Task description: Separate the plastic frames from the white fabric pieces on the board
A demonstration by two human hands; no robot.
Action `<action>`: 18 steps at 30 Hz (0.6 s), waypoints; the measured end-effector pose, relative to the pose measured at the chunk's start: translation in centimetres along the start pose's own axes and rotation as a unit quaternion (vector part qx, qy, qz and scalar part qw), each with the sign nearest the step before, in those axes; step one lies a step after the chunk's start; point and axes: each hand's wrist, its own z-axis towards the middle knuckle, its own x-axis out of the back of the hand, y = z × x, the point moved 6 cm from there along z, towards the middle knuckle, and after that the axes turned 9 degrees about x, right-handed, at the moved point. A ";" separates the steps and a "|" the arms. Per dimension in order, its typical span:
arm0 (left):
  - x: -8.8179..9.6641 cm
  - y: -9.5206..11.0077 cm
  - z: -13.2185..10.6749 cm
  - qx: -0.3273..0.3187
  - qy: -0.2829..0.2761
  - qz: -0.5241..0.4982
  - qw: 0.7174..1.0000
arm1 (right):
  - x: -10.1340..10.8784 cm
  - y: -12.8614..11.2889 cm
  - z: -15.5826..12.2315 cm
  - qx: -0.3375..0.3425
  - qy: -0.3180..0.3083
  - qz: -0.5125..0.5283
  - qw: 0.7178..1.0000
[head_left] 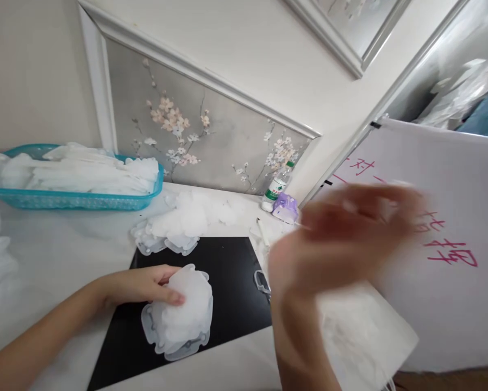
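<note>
Gripping stack of white pads (pixel 185 317) with left hand (pixel 146 285) near black mat (pixel 236 282) front edge, bare mat behind; cannot tell blurred right hand (pixel 342 239) grip.

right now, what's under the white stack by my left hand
A black mat lies under the white stack, itself on the pale table. The left hand rests on top. The mat beneath the stack is covered.

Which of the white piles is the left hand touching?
The small pile on the black mat; the left hand rests on it. The loose pile lies beyond the mat, and more fill the teal basket.
</note>
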 end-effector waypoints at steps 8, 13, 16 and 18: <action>0.2 -0.3 0.0 0.023 0.025 -0.037 0.999 | -14.3 11.2 -8.2 -0.007 -0.353 -0.041 0.935; 0.0 -0.1 0.0 0.017 0.005 -0.044 0.999 | -12.7 15.2 -9.7 -0.214 -0.199 0.075 0.953; 0.0 0.1 -0.1 0.028 0.016 -0.048 0.998 | -12.1 14.6 -9.6 -0.211 -0.211 0.104 0.949; 0.0 0.1 -0.2 0.035 0.024 -0.051 0.998 | -11.3 13.8 -10.1 -0.202 -0.216 0.113 0.948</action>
